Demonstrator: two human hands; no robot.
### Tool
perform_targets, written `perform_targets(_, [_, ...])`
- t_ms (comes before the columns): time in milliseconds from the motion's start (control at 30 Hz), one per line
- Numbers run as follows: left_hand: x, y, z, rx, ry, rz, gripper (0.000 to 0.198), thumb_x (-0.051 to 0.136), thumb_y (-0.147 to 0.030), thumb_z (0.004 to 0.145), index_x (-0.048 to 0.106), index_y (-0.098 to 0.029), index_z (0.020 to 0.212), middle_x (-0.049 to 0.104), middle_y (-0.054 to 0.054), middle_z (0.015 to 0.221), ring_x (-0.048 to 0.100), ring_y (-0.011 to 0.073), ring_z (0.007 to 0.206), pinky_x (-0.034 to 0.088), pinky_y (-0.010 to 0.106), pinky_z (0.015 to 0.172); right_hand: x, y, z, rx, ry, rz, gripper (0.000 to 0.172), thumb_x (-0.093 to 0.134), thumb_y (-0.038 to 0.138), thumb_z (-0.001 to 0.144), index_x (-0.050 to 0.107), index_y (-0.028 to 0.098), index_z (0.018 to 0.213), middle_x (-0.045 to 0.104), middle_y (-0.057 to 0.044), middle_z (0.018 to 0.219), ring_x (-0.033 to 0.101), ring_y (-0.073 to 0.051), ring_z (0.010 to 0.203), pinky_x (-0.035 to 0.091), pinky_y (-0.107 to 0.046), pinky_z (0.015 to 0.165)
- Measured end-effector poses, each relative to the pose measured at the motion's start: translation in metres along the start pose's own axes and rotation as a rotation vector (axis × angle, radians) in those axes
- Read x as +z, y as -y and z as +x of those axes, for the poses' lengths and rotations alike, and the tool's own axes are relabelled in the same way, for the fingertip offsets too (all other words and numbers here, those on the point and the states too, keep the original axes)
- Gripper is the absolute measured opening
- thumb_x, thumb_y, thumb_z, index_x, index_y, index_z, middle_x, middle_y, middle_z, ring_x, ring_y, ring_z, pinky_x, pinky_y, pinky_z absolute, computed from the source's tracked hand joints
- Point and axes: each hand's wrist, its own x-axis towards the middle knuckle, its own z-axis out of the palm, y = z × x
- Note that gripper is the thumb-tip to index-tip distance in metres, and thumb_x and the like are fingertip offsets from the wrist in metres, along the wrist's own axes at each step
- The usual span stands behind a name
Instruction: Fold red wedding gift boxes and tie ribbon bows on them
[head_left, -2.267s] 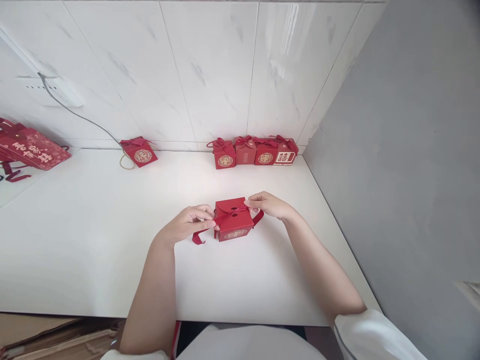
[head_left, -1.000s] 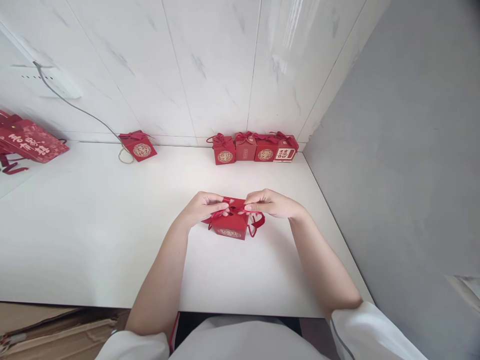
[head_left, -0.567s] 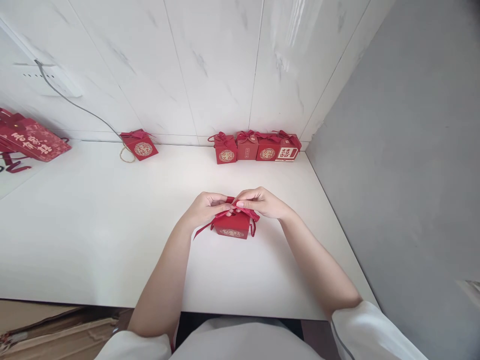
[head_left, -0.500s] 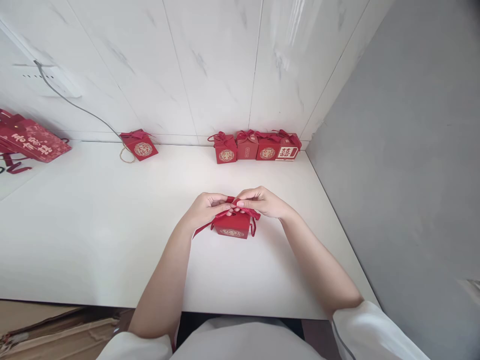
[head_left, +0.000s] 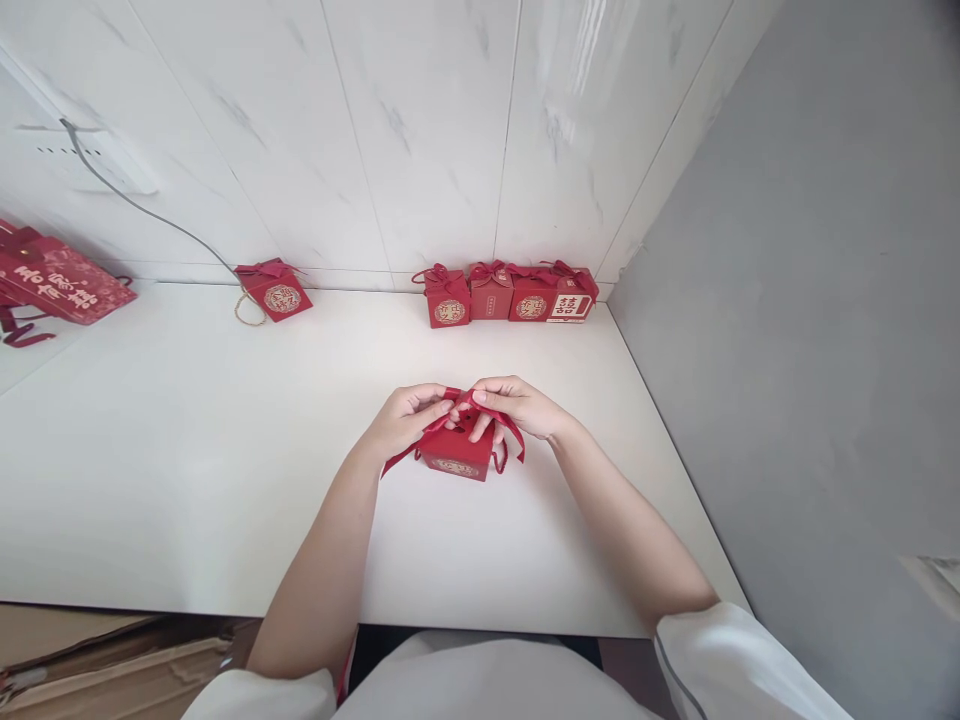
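A small red gift box [head_left: 454, 462] with a gold round emblem on its front stands on the white table before me. Over its top runs a red ribbon [head_left: 513, 430], with one tail hanging at each side. My left hand [head_left: 411, 418] pinches the ribbon at the box's left. On the right, my right hand [head_left: 511, 404] has thumb and index finger closed on the ribbon, its other fingers reaching over the lid. Red cord loops stick out at both sides of the box. The fingers partly hide where the ribbon crosses.
Along the marbled wall stand several red boxes with bows [head_left: 489, 294], and another bow-tied box [head_left: 276, 290] farther left. A red gift bag [head_left: 64, 278] lies at the far left. A grey cable [head_left: 154, 212] hangs down the wall. A grey panel [head_left: 810, 300] bounds the right side.
My right hand's lower fingers have spread over the lid, and the right ribbon tail hangs lower. Both hands still pinch the ribbon. The view has shifted slightly.
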Motion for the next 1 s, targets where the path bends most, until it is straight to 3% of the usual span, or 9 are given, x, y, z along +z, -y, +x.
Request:
perform_targets(133, [-0.001,-0.002,0.000,0.043,0.002,0.079,0.028,0.060,-0.043,0.084,0.064,-0.015,0.089,0.063,0.003,0.078,0.055,0.0105,0.068,0.045,0.023,0.066,0.002,0.000,0.001,-0.011,0.007,-0.024,0.038,0.057,0.052,0.087,0.062,0.014,0.084,0.065,-0.005,0.078,0.064,-0.012,0.061,0.051,-0.018,0.045])
perform_targets(300, [-0.002,-0.008,-0.005,-0.013,0.050,0.154,0.028,0.058,-0.042,0.085,0.062,-0.015,0.086,0.061,0.002,0.075,0.055,0.0118,0.068,0.043,0.022,0.062,-0.003,-0.002,0.001,0.022,0.024,-0.126,0.037,0.053,0.050,0.089,0.060,0.015,0.081,0.050,0.004,0.052,0.046,-0.006,0.040,0.037,-0.015,0.036])
perform_targets(400, [-0.001,-0.009,-0.006,-0.011,0.061,0.192,0.028,0.056,-0.043,0.086,0.063,-0.016,0.087,0.061,0.002,0.074,0.055,0.0118,0.069,0.043,0.022,0.062,-0.003,-0.004,0.002,0.002,0.003,-0.095,0.035,0.055,0.049,0.088,0.059,0.015,0.081,0.054,0.003,0.062,0.038,-0.004,0.041,0.031,-0.015,0.034])
perform_targets(533, [0.000,-0.005,-0.003,0.026,-0.061,0.225,0.031,0.058,-0.045,0.085,0.065,-0.016,0.093,0.066,0.005,0.081,0.059,0.0135,0.068,0.043,0.021,0.054,0.000,-0.001,0.004,-0.007,-0.038,-0.092,0.036,0.055,0.050,0.087,0.059,0.015,0.084,0.060,0.000,0.077,0.043,-0.004,0.045,0.033,-0.015,0.035])
perform_targets(667, [0.001,-0.002,-0.002,0.090,-0.098,0.114,0.032,0.066,-0.041,0.081,0.067,-0.015,0.099,0.070,0.009,0.091,0.066,0.0193,0.082,0.050,0.025,0.064,-0.001,0.004,0.002,0.017,-0.007,-0.112,0.033,0.055,0.048,0.088,0.060,0.016,0.090,0.061,0.001,0.069,0.048,-0.004,0.043,0.036,-0.015,0.036])
perform_targets(800, [0.002,-0.003,-0.004,0.051,-0.081,-0.021,0.029,0.070,-0.038,0.078,0.068,-0.013,0.091,0.071,0.011,0.093,0.067,0.0208,0.086,0.053,0.031,0.075,-0.007,0.005,-0.001,0.045,0.027,-0.106,0.033,0.058,0.047,0.087,0.062,0.015,0.088,0.059,0.002,0.060,0.045,-0.005,0.038,0.035,-0.016,0.035])
perform_targets(1000, [-0.003,-0.005,-0.003,-0.032,-0.042,0.012,0.028,0.068,-0.040,0.079,0.068,-0.015,0.093,0.071,0.007,0.084,0.065,0.0171,0.078,0.050,0.022,0.057,-0.009,-0.001,0.003,0.003,0.033,-0.094,0.032,0.057,0.046,0.088,0.062,0.015,0.085,0.052,0.004,0.056,0.039,-0.005,0.043,0.029,-0.018,0.040])
